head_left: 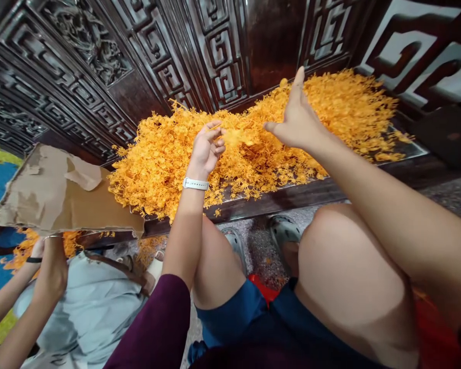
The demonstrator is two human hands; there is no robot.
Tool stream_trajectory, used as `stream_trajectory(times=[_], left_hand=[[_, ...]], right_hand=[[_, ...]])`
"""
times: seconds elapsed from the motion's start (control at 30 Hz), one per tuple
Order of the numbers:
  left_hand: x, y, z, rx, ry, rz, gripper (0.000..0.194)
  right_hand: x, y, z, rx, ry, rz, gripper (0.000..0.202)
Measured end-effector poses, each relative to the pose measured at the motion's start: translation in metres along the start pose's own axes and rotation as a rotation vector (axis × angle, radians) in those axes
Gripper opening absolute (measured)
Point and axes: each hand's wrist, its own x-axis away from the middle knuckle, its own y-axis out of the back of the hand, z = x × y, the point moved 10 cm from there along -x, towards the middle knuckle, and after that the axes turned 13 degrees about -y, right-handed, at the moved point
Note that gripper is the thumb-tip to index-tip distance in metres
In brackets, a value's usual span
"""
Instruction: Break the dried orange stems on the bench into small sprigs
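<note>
A long heap of orange, flower-like plastic pieces with thin spiky petals lies on a dark wooden ledge. My left hand, with a white band on its wrist, is over the middle of the heap, palm up and fingers curled. A thin orange stem shows at its fingertips, and a blurred orange flower piece is just beside them. To the right, my right hand is above the heap with thumb and fingers spread apart, holding nothing.
Behind the heap stands a carved dark wooden panel. At left, a co-worker's hands are by a torn cardboard sheet, with more orange pieces below it. My knees are close to the ledge's front edge.
</note>
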Motion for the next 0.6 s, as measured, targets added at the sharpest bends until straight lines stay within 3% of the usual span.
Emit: stream_trajectory(times=[0.07, 0.17, 0.23, 0.33, 0.43, 0.5, 0.6], left_hand=[[0.000, -0.002, -0.001, -0.044, -0.006, 0.025, 0.021], [0.001, -0.005, -0.002, -0.093, -0.009, 0.063, 0.014], [0.002, -0.009, -0.001, -0.135, -0.004, 0.091, 0.009], [0.003, -0.014, 0.000, -0.173, -0.011, 0.109, 0.007], [0.002, -0.017, -0.003, -0.154, -0.040, 0.117, 0.006], [0.002, -0.019, -0.007, -0.124, -0.069, 0.134, 0.010], [0.002, -0.022, -0.012, -0.106, -0.123, 0.170, 0.017]], right_hand=[[0.001, 0.006, 0.004, -0.027, 0.023, -0.037, 0.102], [0.003, 0.014, 0.014, -0.143, 0.120, -0.086, 0.057], [0.005, 0.011, 0.021, -0.214, 0.183, -0.051, 0.042], [0.012, -0.005, 0.032, -0.215, 0.296, 0.083, 0.045], [0.017, -0.024, 0.036, -0.185, 0.345, 0.232, 0.063], [0.018, -0.036, 0.034, -0.211, 0.318, 0.311, 0.071], [0.016, -0.054, 0.030, -0.346, 0.197, 0.442, 0.068]])
